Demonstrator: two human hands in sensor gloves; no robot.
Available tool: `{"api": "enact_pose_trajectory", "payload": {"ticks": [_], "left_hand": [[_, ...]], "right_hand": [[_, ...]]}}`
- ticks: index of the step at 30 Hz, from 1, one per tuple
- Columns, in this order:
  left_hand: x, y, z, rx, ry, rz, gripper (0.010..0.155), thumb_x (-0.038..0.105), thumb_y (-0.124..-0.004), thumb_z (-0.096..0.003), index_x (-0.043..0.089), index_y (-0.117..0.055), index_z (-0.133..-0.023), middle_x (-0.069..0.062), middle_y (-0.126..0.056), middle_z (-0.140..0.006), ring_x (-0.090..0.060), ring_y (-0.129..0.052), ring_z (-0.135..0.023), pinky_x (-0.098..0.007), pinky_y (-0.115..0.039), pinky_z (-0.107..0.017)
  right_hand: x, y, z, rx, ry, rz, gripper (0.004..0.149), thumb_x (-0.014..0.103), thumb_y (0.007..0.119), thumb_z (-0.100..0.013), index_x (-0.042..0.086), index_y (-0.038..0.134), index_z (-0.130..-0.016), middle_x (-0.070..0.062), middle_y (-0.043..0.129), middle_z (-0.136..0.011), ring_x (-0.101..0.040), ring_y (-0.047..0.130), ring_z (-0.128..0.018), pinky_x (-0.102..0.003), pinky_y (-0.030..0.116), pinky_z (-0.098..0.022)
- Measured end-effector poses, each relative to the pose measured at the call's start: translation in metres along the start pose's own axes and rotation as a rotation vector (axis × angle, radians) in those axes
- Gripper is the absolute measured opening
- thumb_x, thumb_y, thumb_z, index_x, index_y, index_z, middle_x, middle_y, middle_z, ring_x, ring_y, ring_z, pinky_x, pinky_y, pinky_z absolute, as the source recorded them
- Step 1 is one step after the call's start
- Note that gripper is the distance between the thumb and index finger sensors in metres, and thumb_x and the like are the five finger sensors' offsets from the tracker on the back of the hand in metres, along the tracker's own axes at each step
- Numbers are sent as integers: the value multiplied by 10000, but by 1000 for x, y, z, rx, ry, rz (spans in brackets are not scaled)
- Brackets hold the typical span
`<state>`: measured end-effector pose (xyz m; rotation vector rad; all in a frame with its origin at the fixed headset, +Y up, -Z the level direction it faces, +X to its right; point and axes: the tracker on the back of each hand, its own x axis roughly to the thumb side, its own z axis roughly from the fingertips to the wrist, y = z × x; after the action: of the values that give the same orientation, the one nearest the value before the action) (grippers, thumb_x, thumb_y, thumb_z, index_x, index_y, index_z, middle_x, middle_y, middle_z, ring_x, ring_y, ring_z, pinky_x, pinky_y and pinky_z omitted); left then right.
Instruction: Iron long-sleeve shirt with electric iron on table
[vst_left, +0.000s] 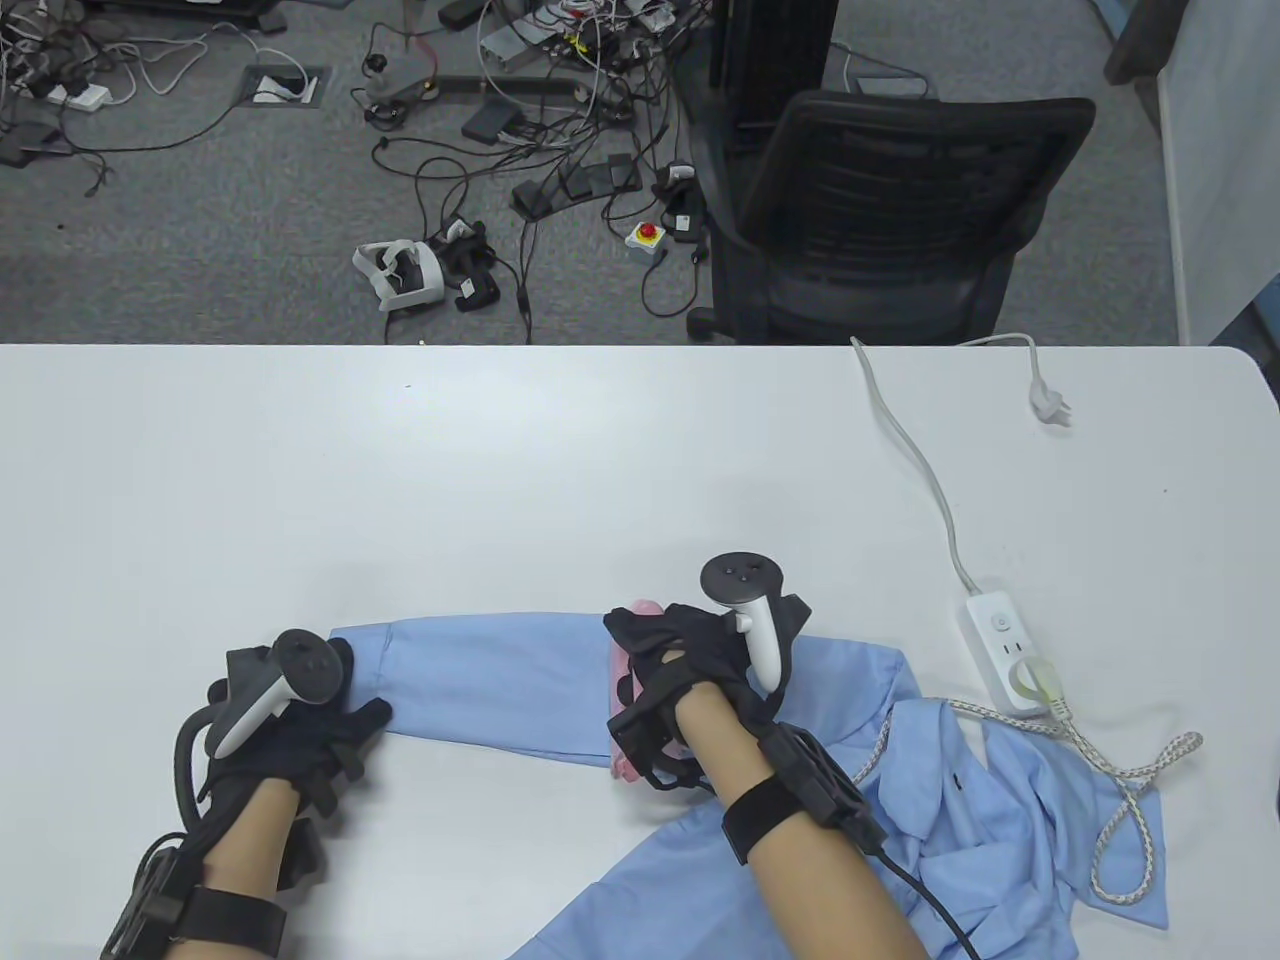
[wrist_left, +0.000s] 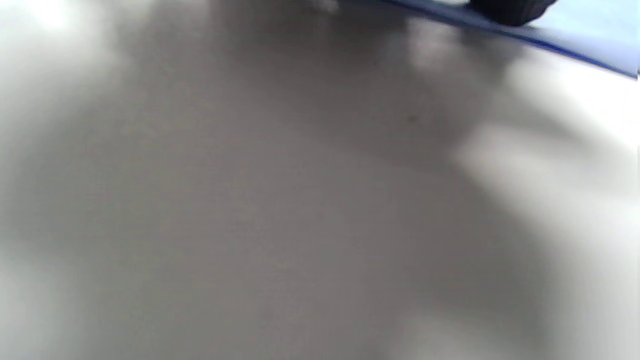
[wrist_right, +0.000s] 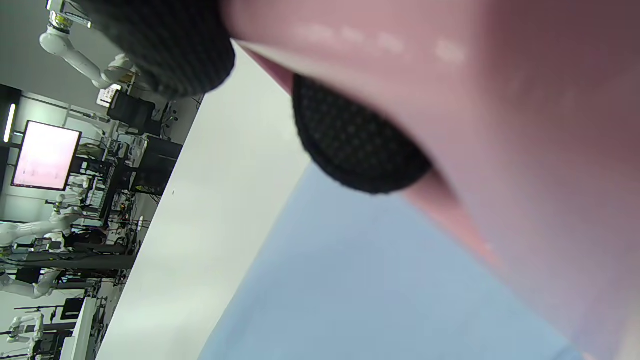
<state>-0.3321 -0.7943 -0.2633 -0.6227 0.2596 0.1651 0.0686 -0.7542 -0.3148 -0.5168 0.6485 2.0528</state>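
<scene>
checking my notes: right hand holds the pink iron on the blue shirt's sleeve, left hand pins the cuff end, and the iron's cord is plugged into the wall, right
One thing is off: the braided cord runs to the white power strip on the table, not a wall, as the table view shows. The rest holds: the right hand holds the pink iron on the blue shirt sleeve, and the left hand pins its cuff end.

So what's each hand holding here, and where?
Right hand grips the pink iron from above, around its handle. Left hand holds nothing, pressing the shirt's sleeve end flat.

The table beyond the shirt lies open (a power strip and cord crowd the right).
</scene>
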Motion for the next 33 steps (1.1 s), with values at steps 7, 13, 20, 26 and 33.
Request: {"api": "enact_pose_trajectory", "payload": {"ticks": [7,13,20,26,33], "left_hand": [[0,0,0,24,6,-22,760,721,-543,-490,414,-146,-1060,-18,12,-1172,-274,89,-1029,-597,46,-664],[5,0,2,136,-16,-70,708,715,-546,-475,448,-257,-1063,15,-76,-1198,-275,35,-1050,-600,24,-674],[18,-3,8,166,-81,-89,638,649,-579,-499,446,-314,-1042,15,-102,-1201,-264,27,-1054,-596,26,-676],[31,-10,12,179,-129,-148,652,680,-560,-483,498,-284,-1045,24,-63,-1194,-272,24,-1058,-605,20,-677],[37,-13,17,148,-177,-150,581,616,-568,-509,539,-324,-1031,23,-108,-1201,-272,6,-1059,-600,15,-677]], "right_hand": [[-34,-45,6,-170,39,29,631,573,773,-356,47,704,-699,-65,801,-507,-104,1022,-243,-283,944,-199],[-62,-87,12,-280,87,74,625,576,786,-359,46,721,-685,-59,816,-479,-94,1006,-192,-281,933,-173],[-97,-142,17,-380,175,100,626,575,791,-366,44,727,-690,-62,821,-473,-104,1001,-186,-292,926,-173],[-118,-173,18,-393,210,112,628,576,793,-367,43,730,-694,-63,824,-470,-110,1000,-184,-300,924,-174],[-127,-192,19,-436,231,152,642,581,786,-373,35,727,-704,-66,827,-468,-116,1000,-179,-306,920,-172]]}}
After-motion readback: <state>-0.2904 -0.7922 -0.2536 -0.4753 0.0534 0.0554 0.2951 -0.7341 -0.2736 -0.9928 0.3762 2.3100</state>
